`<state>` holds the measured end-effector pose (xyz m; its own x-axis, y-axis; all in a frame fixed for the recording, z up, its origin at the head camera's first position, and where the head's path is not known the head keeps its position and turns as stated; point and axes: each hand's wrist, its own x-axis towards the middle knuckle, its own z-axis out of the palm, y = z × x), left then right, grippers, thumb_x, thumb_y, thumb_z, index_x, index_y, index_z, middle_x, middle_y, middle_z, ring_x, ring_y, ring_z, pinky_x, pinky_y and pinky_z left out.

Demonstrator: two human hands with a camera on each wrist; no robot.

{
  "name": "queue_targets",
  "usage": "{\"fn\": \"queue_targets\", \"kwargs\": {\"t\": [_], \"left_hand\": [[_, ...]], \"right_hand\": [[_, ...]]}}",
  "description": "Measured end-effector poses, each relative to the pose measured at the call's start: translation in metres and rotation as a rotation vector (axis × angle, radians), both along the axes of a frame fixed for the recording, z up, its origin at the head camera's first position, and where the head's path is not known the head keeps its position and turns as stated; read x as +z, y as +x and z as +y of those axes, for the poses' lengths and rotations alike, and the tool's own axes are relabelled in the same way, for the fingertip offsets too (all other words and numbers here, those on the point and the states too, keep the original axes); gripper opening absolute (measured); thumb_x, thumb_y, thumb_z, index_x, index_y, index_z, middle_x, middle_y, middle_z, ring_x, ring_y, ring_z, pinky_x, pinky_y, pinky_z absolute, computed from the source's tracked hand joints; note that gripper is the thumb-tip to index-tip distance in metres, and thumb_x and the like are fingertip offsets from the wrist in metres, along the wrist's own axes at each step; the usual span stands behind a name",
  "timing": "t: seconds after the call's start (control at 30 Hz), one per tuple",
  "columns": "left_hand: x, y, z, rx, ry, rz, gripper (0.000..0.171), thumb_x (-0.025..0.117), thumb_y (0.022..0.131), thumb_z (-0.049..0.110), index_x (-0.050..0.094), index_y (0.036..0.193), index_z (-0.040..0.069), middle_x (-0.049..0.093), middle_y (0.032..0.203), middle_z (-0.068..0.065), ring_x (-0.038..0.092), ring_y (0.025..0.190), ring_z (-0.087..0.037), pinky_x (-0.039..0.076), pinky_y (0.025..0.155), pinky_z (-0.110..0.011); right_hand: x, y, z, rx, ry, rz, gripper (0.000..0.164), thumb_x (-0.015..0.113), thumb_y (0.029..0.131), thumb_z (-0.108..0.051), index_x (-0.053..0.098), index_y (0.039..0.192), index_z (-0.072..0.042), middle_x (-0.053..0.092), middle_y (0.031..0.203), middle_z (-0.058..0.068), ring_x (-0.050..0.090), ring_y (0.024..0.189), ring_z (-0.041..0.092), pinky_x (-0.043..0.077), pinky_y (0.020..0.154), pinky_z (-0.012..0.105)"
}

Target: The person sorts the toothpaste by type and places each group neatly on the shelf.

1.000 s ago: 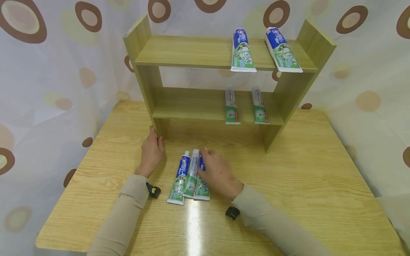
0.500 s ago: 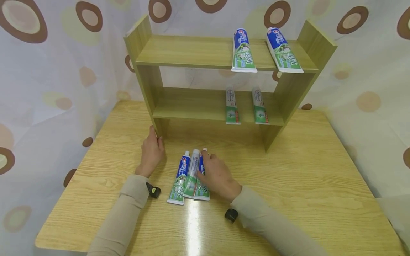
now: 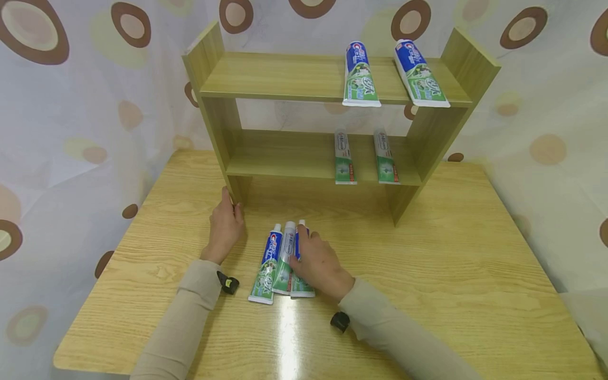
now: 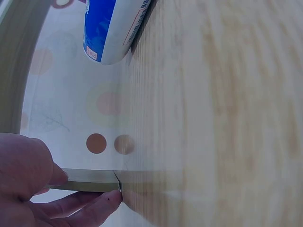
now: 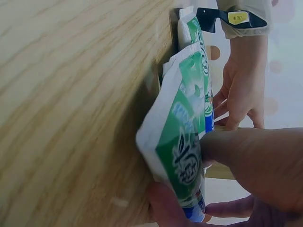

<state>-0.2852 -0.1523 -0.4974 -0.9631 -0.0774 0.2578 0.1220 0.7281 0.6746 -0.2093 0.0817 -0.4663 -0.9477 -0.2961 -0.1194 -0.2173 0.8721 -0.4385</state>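
Note:
My right hand (image 3: 323, 264) pinches the rightmost of three toothpaste tubes on the table. Thumb and fingers lie on either side of that blue-green tube (image 5: 182, 156), hiding part of it. Left of it lie a grey-green toothpaste tube (image 3: 285, 258) and another blue-green toothpaste tube (image 3: 266, 269), caps pointing at the shelf. My left hand (image 3: 225, 224) holds the lower front edge of the left side panel (image 4: 90, 179) of the wooden shelf (image 3: 304, 95), with the thumb on one side and fingers on the other.
Two blue-green tubes (image 3: 361, 79) lie on the right half of the shelf's upper board. Two grey-green tubes (image 3: 343, 161) lie below on the lower board. The shelf stands on a wooden table (image 3: 475, 274), before a curtain (image 3: 85, 95) with circle patterns.
The rightmost tube has shifted slightly right, away from the grey-green tube, with my right hand on it. My left hand stays at the panel.

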Motion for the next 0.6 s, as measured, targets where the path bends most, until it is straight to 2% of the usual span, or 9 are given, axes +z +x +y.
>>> {"fn": "queue_targets", "kwargs": {"t": [0.17,0.33,0.47,0.57,0.6], "left_hand": [[0.0,0.0,0.0,0.001,0.004,-0.002,0.04,0.044,0.115,0.005,0.038,0.152,-0.006,0.066,0.136,-0.041,0.076,0.111,-0.054,0.064,0.079,-0.062],[0.0,0.0,0.001,0.0,-0.003,-0.005,0.041,0.045,0.115,0.005,0.038,0.153,-0.006,0.067,0.136,-0.041,0.076,0.109,-0.053,0.064,0.078,-0.061],[-0.001,0.0,0.001,0.001,-0.004,-0.004,0.041,0.045,0.115,0.005,0.038,0.153,-0.005,0.067,0.134,-0.041,0.076,0.107,-0.053,0.064,0.077,-0.061],[-0.001,0.0,0.0,0.003,-0.003,0.001,0.039,0.044,0.114,0.005,0.039,0.152,-0.005,0.068,0.131,-0.041,0.077,0.103,-0.053,0.063,0.075,-0.061],[-0.001,0.0,0.0,0.003,-0.001,0.003,0.039,0.044,0.114,0.005,0.039,0.152,-0.005,0.068,0.131,-0.041,0.077,0.103,-0.053,0.063,0.075,-0.061]], "right_hand": [[0.0,0.0,-0.003,0.009,0.047,-0.008,0.08,0.081,0.1,-0.025,0.038,0.162,0.002,0.067,0.123,0.033,0.069,0.071,0.029,0.057,0.053,0.033],[0.0,0.002,-0.001,0.019,0.087,-0.026,0.084,0.082,0.099,-0.026,0.035,0.164,-0.003,0.065,0.131,0.035,0.07,0.076,0.032,0.06,0.057,0.039],[-0.001,0.004,0.003,0.037,0.094,-0.06,0.091,0.081,0.097,-0.024,0.029,0.169,-0.007,0.06,0.14,0.039,0.068,0.075,0.033,0.058,0.056,0.04],[-0.011,0.001,0.006,0.055,0.075,-0.059,0.094,0.078,0.097,-0.023,0.023,0.171,-0.008,0.057,0.143,0.043,0.066,0.07,0.031,0.054,0.05,0.036],[-0.02,-0.002,0.007,0.062,0.066,-0.056,0.095,0.077,0.097,-0.023,0.021,0.172,-0.009,0.056,0.143,0.043,0.066,0.068,0.03,0.053,0.049,0.036]]}}
